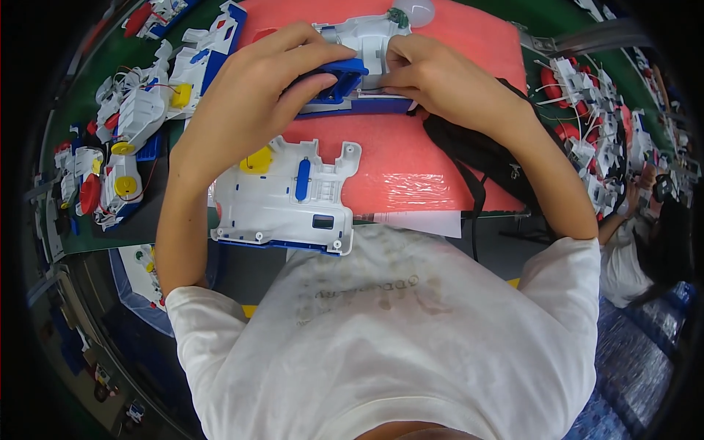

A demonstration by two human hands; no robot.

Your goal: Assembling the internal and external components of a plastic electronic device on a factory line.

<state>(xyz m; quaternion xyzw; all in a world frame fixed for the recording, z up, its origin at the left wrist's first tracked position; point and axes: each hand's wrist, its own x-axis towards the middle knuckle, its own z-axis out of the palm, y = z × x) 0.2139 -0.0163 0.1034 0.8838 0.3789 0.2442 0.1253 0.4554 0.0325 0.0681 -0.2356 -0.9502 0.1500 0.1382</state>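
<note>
A white and blue plastic housing lies on the pink foam mat, with a clear round dome at its far end. My left hand is closed on a blue plastic frame, held over the housing's left side. At the housing's right side, my right hand has its fingertips pinched against the white inner wall; whatever lies between them is hidden. Nearer to me rests a separate white shell half, inside up, with a yellow disc part and a blue strip on it.
Several part-assembled white and blue units with red and yellow parts crowd the left side. More white and red assemblies line the right. A black bag with a strap lies by my right forearm. Another person sits at far right.
</note>
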